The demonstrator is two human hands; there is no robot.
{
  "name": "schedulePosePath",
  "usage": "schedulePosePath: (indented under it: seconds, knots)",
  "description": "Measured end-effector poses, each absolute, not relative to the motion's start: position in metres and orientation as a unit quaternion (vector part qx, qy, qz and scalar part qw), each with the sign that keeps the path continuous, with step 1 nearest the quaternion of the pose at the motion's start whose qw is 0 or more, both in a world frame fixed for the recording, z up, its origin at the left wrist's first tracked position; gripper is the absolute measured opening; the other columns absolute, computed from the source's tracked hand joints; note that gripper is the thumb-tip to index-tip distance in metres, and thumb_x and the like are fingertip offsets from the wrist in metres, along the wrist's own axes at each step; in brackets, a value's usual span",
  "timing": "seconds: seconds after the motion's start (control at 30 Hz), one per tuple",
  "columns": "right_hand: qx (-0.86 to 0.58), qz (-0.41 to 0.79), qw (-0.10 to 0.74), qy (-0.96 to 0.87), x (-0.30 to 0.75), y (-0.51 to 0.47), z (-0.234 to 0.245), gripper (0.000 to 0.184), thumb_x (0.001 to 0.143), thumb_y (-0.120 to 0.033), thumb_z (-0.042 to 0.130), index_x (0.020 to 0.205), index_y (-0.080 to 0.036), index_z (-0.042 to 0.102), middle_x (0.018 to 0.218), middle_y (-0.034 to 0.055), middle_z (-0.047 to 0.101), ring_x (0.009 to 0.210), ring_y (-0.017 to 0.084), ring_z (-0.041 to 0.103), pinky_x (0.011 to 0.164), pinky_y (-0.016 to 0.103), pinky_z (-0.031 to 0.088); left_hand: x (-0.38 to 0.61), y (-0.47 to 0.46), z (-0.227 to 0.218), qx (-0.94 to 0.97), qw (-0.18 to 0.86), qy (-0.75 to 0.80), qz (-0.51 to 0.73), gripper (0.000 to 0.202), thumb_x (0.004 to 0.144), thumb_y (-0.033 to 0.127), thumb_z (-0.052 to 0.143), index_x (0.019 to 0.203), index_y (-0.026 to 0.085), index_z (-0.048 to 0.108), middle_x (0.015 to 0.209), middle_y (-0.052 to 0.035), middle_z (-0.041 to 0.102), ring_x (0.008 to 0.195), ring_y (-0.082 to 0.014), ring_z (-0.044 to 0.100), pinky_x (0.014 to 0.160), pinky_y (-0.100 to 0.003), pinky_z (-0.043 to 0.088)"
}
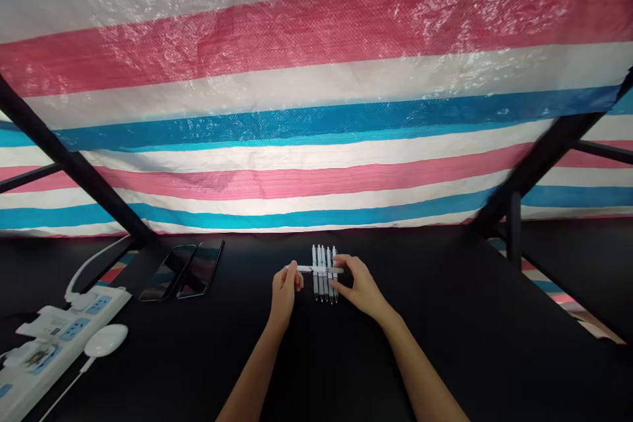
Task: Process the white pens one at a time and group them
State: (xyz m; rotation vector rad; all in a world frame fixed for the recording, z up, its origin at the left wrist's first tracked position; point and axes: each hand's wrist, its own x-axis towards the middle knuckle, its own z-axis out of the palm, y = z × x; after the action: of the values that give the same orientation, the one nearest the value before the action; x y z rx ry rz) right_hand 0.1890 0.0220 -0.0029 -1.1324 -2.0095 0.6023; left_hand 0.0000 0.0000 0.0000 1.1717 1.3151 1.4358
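Note:
Several white pens [321,283] lie side by side in a row on the black table, their tips toward me. My left hand [283,293] is closed on the left end of another white pen [304,268], which lies crosswise over the row. To the right, my right hand [360,287] has its thumb and index finger apart. Those fingertips are at the rightmost pen, one near its upper part and one lower down, with the grey end of the crosswise pen between them. Whether they touch the rightmost pen I cannot tell.
Two dark phones [202,269] lie to the left on the black table [237,343]. Beyond them are a white power strip [111,303] with plugs and a round white charger [106,340]. Black frame bars [519,171] rise at both sides before a striped tarp [316,178].

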Motion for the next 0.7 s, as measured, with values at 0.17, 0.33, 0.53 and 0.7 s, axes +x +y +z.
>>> schedulePosePath:
  seconds: [0.17, 0.33, 0.53, 0.7]
  knots:
    - [-0.447, 0.226, 0.334, -0.798, 0.1882, 0.0216, 0.0003, 0.026, 0.092, -0.037, 0.041, 0.105, -0.024, 0.059, 0.097, 0.0055, 0.063, 0.092, 0.022, 0.055, 0.082, 0.036, 0.042, 0.0007, -0.0005, 0.0009, 0.470, 0.421, 0.526, 0.571, 0.047, 0.084, 0.048, 0.043, 0.047, 0.020, 0.036, 0.046, 0.0022, 0.042, 0.046, -0.0106, 0.039, 0.052, -0.025, 0.034]
    - [-0.448, 0.215, 0.317, -0.808, 0.1879, 0.0227, 0.0010, 0.031, 0.095, -0.036, 0.036, 0.083, -0.023, 0.062, 0.088, 0.0032, 0.064, 0.087, 0.020, 0.054, 0.078, 0.035, 0.041, 0.0006, 0.0003, -0.0004, 0.472, 0.415, 0.531, 0.568, 0.047, 0.083, 0.048, 0.042, 0.046, 0.020, 0.036, 0.046, 0.0018, 0.042, 0.046, -0.0105, 0.039, 0.052, -0.025, 0.034]
    - [-0.437, 0.238, 0.365, -0.787, 0.1891, 0.0242, -0.0034, 0.014, 0.089, -0.033, 0.049, 0.087, -0.023, 0.060, 0.088, 0.0042, 0.062, 0.089, 0.021, 0.053, 0.079, 0.035, 0.043, 0.0004, -0.0002, 0.0020, 0.470, 0.412, 0.535, 0.569, 0.047, 0.082, 0.050, 0.043, 0.047, 0.020, 0.035, 0.047, 0.0014, 0.042, 0.046, -0.0110, 0.040, 0.052, -0.025, 0.036]
    - [-0.440, 0.244, 0.387, -0.772, 0.1911, 0.0251, -0.0050, 0.007, 0.085, -0.028, 0.053, 0.089, -0.023, 0.058, 0.088, 0.0043, 0.061, 0.088, 0.022, 0.053, 0.079, 0.035, 0.044, -0.0023, 0.0002, 0.0036, 0.447, 0.417, 0.537, 0.582, 0.046, 0.082, 0.049, 0.043, 0.047, 0.021, 0.035, 0.046, 0.0020, 0.040, 0.045, -0.0107, 0.038, 0.049, -0.025, 0.034]
